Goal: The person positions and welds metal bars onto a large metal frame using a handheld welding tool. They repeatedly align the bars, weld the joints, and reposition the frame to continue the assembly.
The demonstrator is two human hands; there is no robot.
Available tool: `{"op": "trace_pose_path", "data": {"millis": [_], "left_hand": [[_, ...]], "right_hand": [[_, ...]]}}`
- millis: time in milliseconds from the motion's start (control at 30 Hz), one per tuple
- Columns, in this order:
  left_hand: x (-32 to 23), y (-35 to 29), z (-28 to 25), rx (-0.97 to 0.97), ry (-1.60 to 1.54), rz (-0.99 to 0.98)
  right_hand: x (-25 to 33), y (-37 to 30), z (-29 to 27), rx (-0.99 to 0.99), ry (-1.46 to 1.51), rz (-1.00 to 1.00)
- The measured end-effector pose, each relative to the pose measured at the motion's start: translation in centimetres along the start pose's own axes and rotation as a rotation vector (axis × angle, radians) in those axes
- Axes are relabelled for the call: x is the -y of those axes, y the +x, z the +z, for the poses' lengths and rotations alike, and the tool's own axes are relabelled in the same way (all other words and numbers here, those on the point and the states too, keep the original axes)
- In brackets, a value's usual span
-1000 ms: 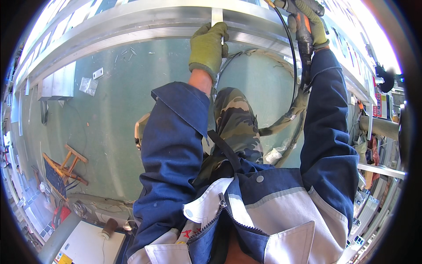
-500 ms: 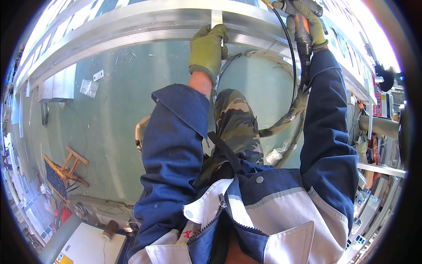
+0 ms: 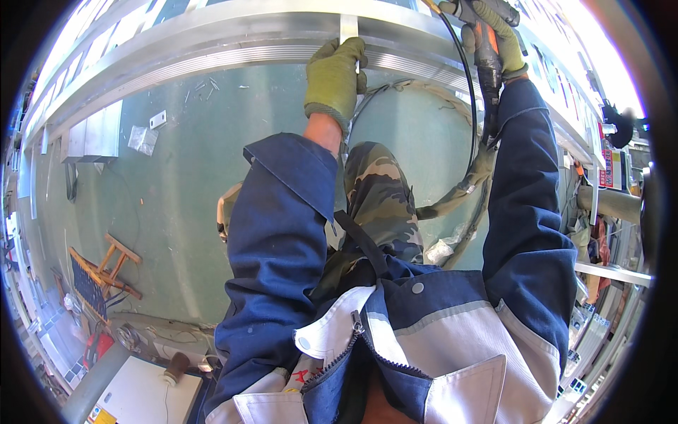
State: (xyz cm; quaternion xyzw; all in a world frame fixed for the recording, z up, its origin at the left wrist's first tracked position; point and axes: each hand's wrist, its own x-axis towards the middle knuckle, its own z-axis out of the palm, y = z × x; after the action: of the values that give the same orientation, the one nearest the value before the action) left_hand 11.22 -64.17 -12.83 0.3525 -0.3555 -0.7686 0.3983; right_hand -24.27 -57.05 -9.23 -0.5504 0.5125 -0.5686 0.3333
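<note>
My left hand, in a yellow-green work glove, is closed at the near edge of a long silver metal beam. From its fingers a short flat pale metal strip stands up against the beam; the fingertips are hidden. My right hand, gloved alike, is wrapped round a black-and-orange tool that looks like a welding torch, at the upper right over the metal frame. The torch's front end is partly cut off by the picture's top edge. A thin black cable curves down beside it.
A cloth-wrapped hose loops over the green floor by my camouflage-trousered leg. At left lie a tipped wooden folding stool, a silver metal box-like piece and a clear plastic bag. A white-topped table stands lower left.
Almost nothing differs. Both hands keep their grip and place, and the view has shifted only very slightly.
</note>
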Motion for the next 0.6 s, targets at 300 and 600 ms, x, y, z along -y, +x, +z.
{"op": "trace_pose_path", "data": {"millis": [300,600], "left_hand": [[-0.2,-0.3,-0.1,-0.014,0.051,-0.002],[-0.4,-0.5,0.2,-0.036,0.105,-0.038]], "right_hand": [[2.5,0.4,3.8,-0.09,0.183,0.147],[3.1,-0.1,4.2,-0.29,0.332,0.337]]}}
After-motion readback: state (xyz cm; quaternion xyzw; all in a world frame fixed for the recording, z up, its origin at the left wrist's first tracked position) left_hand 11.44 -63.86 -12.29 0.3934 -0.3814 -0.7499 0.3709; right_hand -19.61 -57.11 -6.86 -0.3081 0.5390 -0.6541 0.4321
